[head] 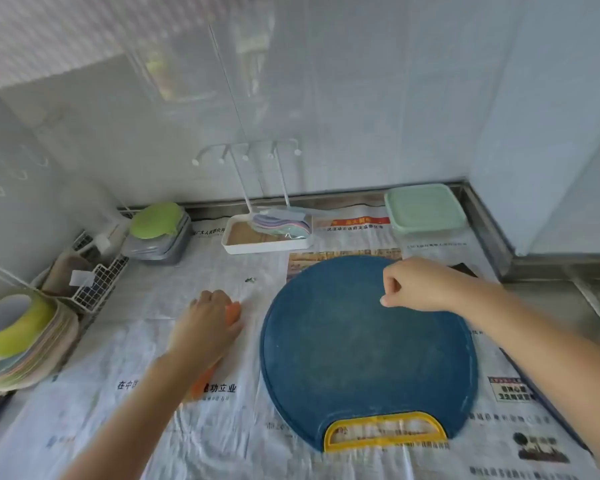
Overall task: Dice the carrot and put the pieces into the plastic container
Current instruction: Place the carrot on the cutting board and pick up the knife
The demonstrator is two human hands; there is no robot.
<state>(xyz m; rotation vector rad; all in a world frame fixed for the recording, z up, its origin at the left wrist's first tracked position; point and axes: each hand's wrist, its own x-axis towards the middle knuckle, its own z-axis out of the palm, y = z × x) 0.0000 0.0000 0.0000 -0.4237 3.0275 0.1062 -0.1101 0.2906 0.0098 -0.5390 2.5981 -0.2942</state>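
— Where is the carrot [234, 311] lying?
— It is lying on the newspaper [222, 427], at nine o'clock from the board [361, 348] and just beside its rim. It is running roughly from twelve to six o'clock.
— What is the left hand [207, 323] doing?
— It is covering the carrot's middle, with the fingers curling down over the far end and gripping it. Orange is showing past the knuckles and again beneath the wrist.
— And the right hand [418, 284]?
— It is hovering over the board's one o'clock part. Its fingers are curling into a fist and holding nothing that is showing.
— Where is the container [425, 213] sitting?
— It is sitting at one o'clock from the board, near the wall and well apart from the carrot, with its pale green lid on.
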